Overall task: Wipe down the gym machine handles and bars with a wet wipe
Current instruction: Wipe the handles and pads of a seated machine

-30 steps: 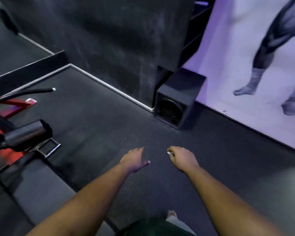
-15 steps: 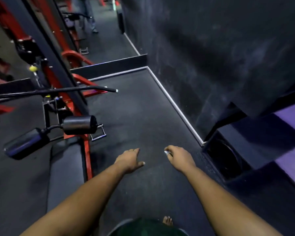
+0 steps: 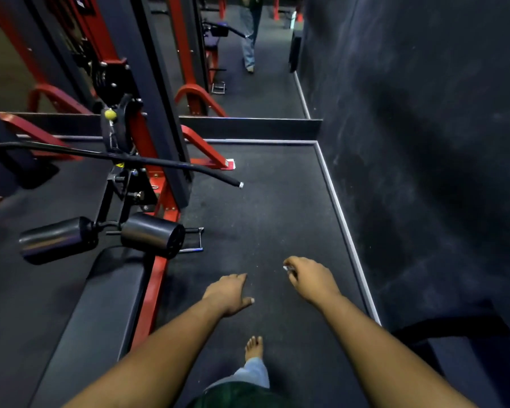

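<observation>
While the view has swung leftward over the last second, away from the speaker box and wall poster and onto the gym machine, both arms have kept the same outstretched pose, so the person seems to be turning to face the next thing to clean rather than wiping yet. Nearest, a bare foot (image 3: 254,347) stands on the dark rubber floor (image 3: 277,207) below the hands. The left hand (image 3: 228,294) hangs with fingers straight and relaxed, holding nothing. The right hand (image 3: 308,278), just beside it, has its fingers curled around a small crumpled wet wipe (image 3: 286,268), of which only a pale whitish scrap shows at the fingertips. Left of the left hand lies the padded bench (image 3: 100,304), and beyond it two black roller pads (image 3: 152,234). Farther ahead and to the left, well apart from both hands, the long black pull bar (image 3: 171,166) hangs crosswise, its metal end cap pointing toward the right. It looks like the likely next target. Behind stands the red and black frame (image 3: 159,113), and far off a second person (image 3: 249,33) walks away.
</observation>
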A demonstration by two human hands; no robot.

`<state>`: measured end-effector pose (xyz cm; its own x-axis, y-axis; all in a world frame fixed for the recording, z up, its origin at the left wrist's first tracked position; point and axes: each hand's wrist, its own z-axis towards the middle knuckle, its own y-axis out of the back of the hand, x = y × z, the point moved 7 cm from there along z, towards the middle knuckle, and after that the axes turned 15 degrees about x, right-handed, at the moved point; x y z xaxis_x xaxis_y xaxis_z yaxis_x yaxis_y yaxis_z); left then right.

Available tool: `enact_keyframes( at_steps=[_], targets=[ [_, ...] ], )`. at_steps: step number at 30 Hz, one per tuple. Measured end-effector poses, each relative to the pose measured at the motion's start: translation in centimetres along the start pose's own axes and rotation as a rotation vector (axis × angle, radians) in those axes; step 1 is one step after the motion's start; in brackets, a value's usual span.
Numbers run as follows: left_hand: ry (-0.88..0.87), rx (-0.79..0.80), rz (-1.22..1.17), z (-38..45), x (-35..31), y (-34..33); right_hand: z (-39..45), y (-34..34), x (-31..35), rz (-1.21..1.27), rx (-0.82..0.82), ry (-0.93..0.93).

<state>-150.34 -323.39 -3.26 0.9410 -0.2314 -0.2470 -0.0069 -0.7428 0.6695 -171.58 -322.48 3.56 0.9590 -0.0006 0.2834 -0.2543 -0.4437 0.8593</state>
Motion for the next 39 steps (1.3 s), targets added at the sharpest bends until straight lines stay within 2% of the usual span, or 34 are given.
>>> enact_keyframes(
  at_steps=[4,11,17,22,30,34,39],
  targets=[
    [0.067,0.039,-0.077,6.4,1.6,6.0,7.0,4.5,-2.8,-0.022,0.035,-0.021],
    [0.113,-0.004,-0.157,16.0,2.9,16.8,19.4,11.4,-6.8,-0.024,0.064,0.004],
    [0.211,-0.025,-0.229,23.3,4.8,22.6,32.3,15.4,-7.8,-0.105,0.141,0.15],
    [0.376,-0.095,-0.386,27.7,7.4,27.4,44.4,19.4,-6.7,-0.125,0.187,0.319],
    [0.534,-0.166,-0.686,32.4,11.3,32.0,58.1,23.5,1.5,-0.203,0.341,0.615],
    [0.589,-0.247,-0.85,35.4,15.4,33.0,63.7,22.3,7.6,-0.286,0.402,0.759],
    [0.665,-0.336,-1.164,38.6,20.1,32.1,69.7,19.9,13.6,-0.328,0.512,0.877]
  ],
)
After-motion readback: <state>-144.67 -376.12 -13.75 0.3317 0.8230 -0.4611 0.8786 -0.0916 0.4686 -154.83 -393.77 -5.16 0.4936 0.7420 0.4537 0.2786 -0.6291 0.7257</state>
